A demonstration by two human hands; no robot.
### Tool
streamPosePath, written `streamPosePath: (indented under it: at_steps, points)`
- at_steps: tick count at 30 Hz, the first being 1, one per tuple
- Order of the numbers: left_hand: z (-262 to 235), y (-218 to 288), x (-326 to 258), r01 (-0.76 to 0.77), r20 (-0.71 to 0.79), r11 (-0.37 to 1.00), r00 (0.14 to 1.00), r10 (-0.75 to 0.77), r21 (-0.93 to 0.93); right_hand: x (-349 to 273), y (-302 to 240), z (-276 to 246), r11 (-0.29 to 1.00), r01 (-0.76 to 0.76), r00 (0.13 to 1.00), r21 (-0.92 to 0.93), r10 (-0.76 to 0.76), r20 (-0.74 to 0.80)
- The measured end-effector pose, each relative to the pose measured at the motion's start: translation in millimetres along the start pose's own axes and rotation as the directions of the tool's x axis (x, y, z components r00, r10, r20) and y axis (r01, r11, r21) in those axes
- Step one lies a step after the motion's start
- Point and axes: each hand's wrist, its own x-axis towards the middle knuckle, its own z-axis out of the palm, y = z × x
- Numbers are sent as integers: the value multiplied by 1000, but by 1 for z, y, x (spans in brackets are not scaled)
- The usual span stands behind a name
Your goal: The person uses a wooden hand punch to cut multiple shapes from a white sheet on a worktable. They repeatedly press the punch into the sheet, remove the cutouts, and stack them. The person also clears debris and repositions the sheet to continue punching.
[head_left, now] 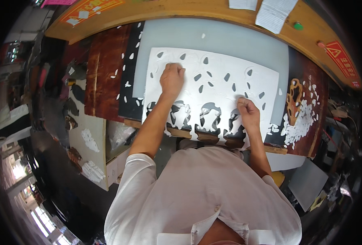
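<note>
A white sheet [213, 87] lies over a pale grey cutting board [181, 34]. Small oval holes dot its upper part, and larger cut-outs make its near edge ragged, with strips drooping over the table edge. My left hand [172, 79] is closed low over the sheet's left side, fingers curled down. Over the right side, beside one of the big cut-outs, my right hand [248, 112] has its thumb and fingers pinched together. Whatever either hand may hold between the fingertips is hidden.
A yellow-brown machine beam [213, 11] with a green button [298, 26] spans the far side. To the right, a tan frame with holes [294, 98] sits by a heap of small white cut pieces [301, 124]. Loose pieces dot the left edge; a side table [92, 126] holds more.
</note>
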Motion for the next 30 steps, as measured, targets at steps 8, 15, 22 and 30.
streamPosePath:
  at_steps: [8,15,22,30]
  points:
    - [-60,14,-40,-431,880,901,405,246,-53,2,-5,1,994,-111,992,20,112,-59]
    - [-85,-81,26,-115,61,988,992,109,99,1,-9,12,990,-141,973,-7,137,-183]
    - [-75,-108,41,-186,131,982,973,189,-31,2,-4,20,991,-93,966,-99,66,-249]
    - [-75,-109,42,-262,91,964,960,264,-42,1,0,30,992,-35,949,-124,-6,-316]
